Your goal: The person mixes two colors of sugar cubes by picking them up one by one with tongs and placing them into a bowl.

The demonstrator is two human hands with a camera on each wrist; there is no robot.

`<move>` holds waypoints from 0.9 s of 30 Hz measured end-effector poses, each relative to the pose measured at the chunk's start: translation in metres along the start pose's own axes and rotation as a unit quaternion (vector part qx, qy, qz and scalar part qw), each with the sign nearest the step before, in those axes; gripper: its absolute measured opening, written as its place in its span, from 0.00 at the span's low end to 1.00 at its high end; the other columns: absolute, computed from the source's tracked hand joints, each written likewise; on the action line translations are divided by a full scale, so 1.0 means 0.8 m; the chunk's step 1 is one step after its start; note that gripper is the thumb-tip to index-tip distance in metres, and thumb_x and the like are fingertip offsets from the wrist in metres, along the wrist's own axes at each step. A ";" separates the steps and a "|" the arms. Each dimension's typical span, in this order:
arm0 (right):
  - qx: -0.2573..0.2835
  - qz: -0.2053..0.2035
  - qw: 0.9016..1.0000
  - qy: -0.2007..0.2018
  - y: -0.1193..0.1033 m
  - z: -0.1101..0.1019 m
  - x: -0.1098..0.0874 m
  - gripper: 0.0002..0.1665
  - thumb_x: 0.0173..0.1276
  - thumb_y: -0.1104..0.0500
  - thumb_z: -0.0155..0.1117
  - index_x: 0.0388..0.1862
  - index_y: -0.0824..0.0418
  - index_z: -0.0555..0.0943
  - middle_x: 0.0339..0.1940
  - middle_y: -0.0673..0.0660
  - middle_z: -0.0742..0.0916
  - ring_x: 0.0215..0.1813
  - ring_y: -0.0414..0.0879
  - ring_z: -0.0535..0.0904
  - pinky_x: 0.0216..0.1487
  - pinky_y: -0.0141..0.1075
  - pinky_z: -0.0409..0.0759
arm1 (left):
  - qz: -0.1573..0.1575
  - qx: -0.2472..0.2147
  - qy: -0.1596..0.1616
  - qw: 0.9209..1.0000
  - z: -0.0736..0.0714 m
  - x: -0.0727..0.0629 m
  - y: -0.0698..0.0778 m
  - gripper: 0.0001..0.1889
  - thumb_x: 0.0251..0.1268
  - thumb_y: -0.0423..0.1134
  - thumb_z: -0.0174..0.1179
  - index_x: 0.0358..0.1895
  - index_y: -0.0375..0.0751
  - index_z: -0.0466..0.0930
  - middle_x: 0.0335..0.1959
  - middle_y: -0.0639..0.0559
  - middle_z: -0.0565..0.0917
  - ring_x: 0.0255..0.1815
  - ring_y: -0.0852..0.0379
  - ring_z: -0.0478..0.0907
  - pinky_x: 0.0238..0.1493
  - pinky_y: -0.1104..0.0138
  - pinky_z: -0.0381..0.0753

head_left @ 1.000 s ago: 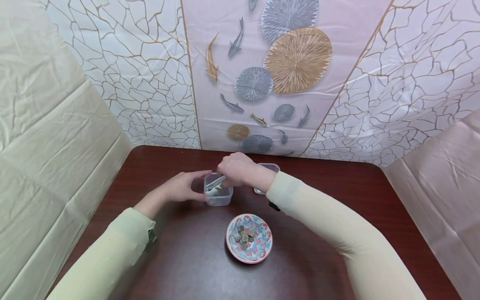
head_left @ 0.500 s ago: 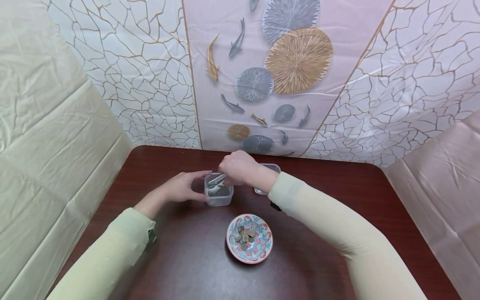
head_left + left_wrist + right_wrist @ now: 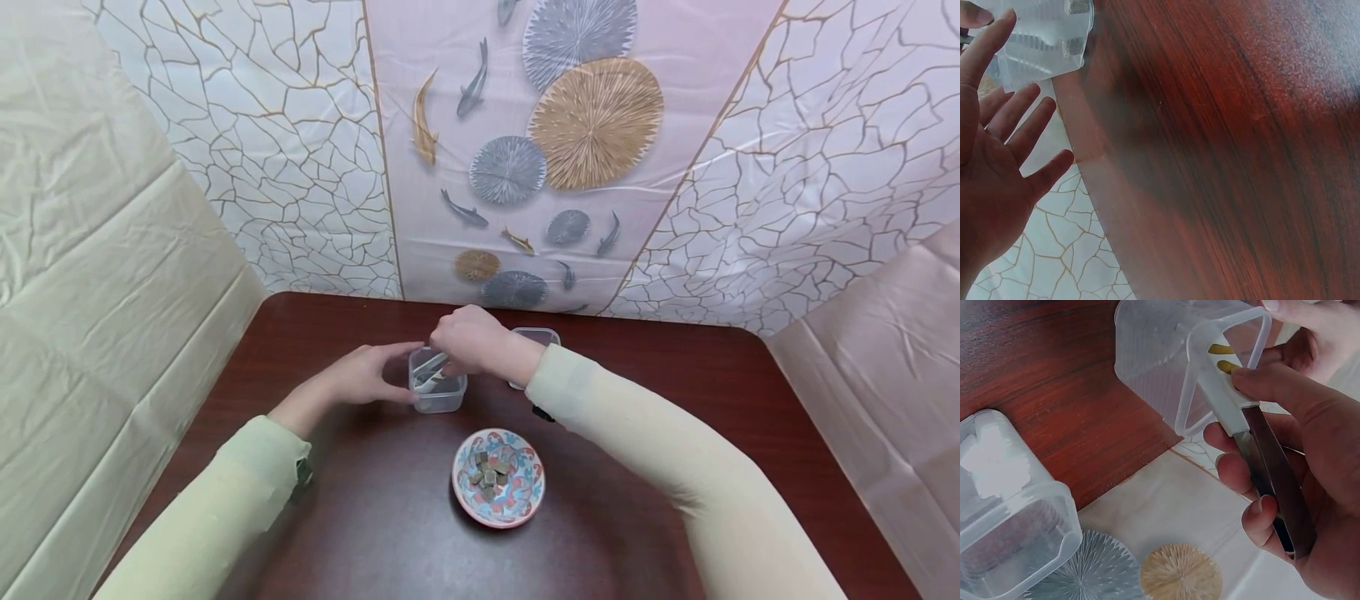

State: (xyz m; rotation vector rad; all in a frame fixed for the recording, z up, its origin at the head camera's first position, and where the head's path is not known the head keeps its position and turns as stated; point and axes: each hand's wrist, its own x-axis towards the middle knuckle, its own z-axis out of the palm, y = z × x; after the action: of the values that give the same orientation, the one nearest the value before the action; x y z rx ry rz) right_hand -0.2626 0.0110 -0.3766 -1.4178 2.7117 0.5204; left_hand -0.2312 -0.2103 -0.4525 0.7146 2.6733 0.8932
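Observation:
My left hand spans one side of a clear plastic container, its thumb and index finger at opposite edges of the rim. In the left wrist view the other fingers spread apart, and a couple of small brownish cubes show through the plastic. My right hand holds metal tongs with white ends. The white ends reach into the container's mouth. Whether anything sits between the tips is hidden.
Nearer to me stands a patterned bowl with several grey-brown cubes in it. A second clear container is right of the first, partly behind my right wrist. Patterned cloth hangs behind the dark wooden table.
The tongs have shifted slightly inside the container, and my right hand has moved a little left. My left hand and the bowl have stayed in place.

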 end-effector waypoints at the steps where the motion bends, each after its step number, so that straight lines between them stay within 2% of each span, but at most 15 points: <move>1: -0.003 0.000 1.000 -0.002 -0.001 0.001 0.002 0.17 0.67 0.44 0.79 0.47 0.52 0.93 0.42 0.51 0.93 0.43 0.48 0.89 0.48 0.43 0.88 | -0.001 0.000 0.000 1.000 0.000 0.000 0.000 0.48 0.61 0.53 0.79 0.82 0.42 0.68 0.74 0.41 0.79 0.75 0.43 0.76 0.74 0.44 0.74; 7: -0.021 -0.002 1.000 -0.013 -0.005 0.005 0.006 0.16 0.69 0.45 0.79 0.48 0.53 0.92 0.44 0.53 0.93 0.46 0.50 0.89 0.49 0.45 0.88 | -0.002 0.000 -0.001 1.000 0.000 0.000 0.000 0.47 0.61 0.53 0.79 0.82 0.42 0.68 0.73 0.42 0.79 0.74 0.44 0.76 0.74 0.45 0.74; 12: -0.011 -0.016 1.000 0.019 0.000 0.002 -0.005 0.13 0.69 0.46 0.79 0.44 0.52 0.93 0.40 0.51 0.93 0.42 0.49 0.89 0.45 0.45 0.88 | 0.009 0.005 0.003 1.000 0.000 -0.001 -0.001 0.47 0.61 0.53 0.79 0.81 0.40 0.69 0.73 0.40 0.80 0.74 0.43 0.76 0.73 0.44 0.74; 18: 0.018 -0.030 0.997 0.065 0.012 -0.011 -0.034 0.09 0.69 0.47 0.79 0.40 0.51 0.93 0.36 0.47 0.92 0.39 0.46 0.88 0.42 0.44 0.87 | 0.007 0.010 0.002 1.000 0.000 0.000 -0.001 0.47 0.61 0.54 0.78 0.81 0.40 0.68 0.73 0.41 0.79 0.74 0.43 0.76 0.73 0.44 0.74; 27: 0.036 -0.036 0.994 0.092 0.026 -0.021 -0.088 0.05 0.71 0.50 0.76 0.35 0.47 0.89 0.34 0.44 0.89 0.33 0.42 0.85 0.32 0.42 0.83 | -0.003 0.006 0.002 1.000 0.000 0.001 -0.002 0.48 0.60 0.54 0.78 0.82 0.43 0.68 0.74 0.41 0.79 0.75 0.42 0.75 0.75 0.44 0.72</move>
State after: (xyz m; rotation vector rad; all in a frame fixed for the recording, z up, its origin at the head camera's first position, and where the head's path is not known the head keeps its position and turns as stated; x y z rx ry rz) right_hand -0.2361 0.0725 -0.3422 -1.6115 2.7723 0.2977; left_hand -0.2323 -0.2110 -0.4540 0.7078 2.6858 0.8793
